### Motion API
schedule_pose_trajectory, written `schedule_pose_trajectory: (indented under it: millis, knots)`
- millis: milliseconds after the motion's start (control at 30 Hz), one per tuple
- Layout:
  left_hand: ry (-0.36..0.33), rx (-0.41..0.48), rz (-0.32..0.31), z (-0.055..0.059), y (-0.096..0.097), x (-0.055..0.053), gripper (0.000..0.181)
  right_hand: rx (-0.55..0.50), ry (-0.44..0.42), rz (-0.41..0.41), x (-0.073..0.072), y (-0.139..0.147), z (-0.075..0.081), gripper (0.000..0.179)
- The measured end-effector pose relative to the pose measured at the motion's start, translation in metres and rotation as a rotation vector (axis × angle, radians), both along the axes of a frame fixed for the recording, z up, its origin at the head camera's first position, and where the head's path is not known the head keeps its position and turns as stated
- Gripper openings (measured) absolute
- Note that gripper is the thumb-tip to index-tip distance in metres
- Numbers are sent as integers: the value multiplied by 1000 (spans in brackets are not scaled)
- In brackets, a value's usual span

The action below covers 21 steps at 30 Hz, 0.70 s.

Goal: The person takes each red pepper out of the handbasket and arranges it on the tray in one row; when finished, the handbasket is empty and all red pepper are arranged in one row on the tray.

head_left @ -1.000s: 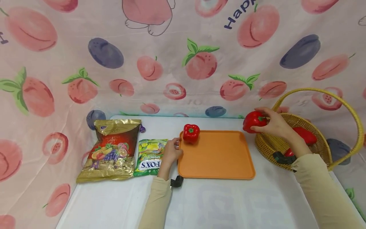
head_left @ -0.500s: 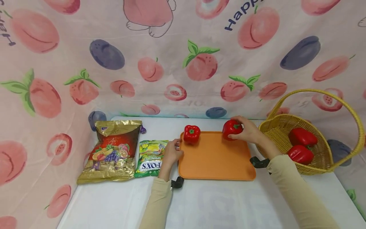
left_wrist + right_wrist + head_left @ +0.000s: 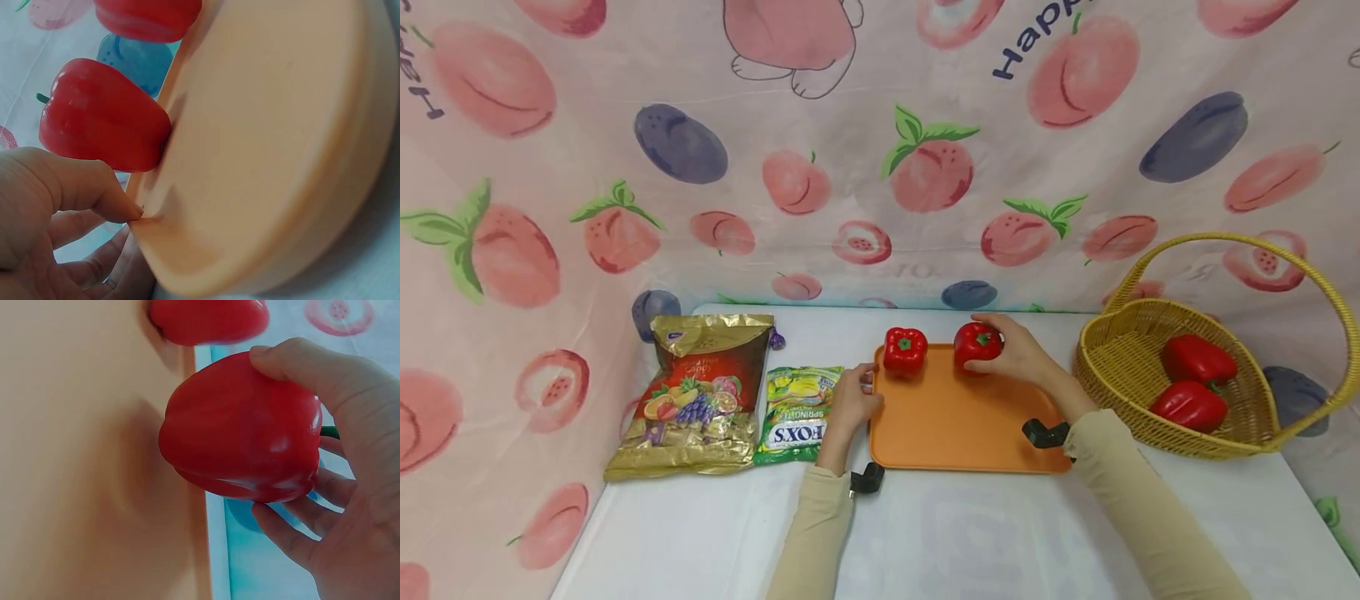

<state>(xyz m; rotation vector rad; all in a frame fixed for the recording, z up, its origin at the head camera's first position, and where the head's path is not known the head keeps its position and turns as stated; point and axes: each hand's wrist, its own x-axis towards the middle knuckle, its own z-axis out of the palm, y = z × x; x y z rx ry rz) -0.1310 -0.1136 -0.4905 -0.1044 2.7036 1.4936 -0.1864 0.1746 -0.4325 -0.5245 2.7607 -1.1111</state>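
My right hand (image 3: 1017, 352) grips a red bell pepper (image 3: 244, 428) between thumb and fingers, close over the back part of the orange tray (image 3: 955, 425). The pepper's green stem points toward the palm in the right wrist view. A second red bell pepper (image 3: 905, 352) stands upright in the tray's back left corner. At the tray's left side, my left hand (image 3: 852, 404) pinches the rim, its thumb on the edge and the other fingers below in the left wrist view. Two more red bell peppers (image 3: 1198, 359) lie in the yellow wicker basket (image 3: 1112, 358) on the right.
A gold and red candy bag (image 3: 700, 392) lies at the left, with a green and yellow FOX'S packet (image 3: 800, 417) between it and the left hand. A small purple wrapped candy (image 3: 777, 340) sits behind them. The basket's tall handle (image 3: 1330, 283) arches up at the right.
My right hand has carried the bell pepper leftward from beside the basket to over the tray, near the standing pepper. My left hand has stayed at the tray's rim.
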Motion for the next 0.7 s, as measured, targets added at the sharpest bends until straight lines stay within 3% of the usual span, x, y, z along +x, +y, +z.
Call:
schedule_pose_trajectory:
  millis: [700]
  knots:
    - [-25,-1,14,2,1,0,52,47,68,-27,-2,-40,-16,82]
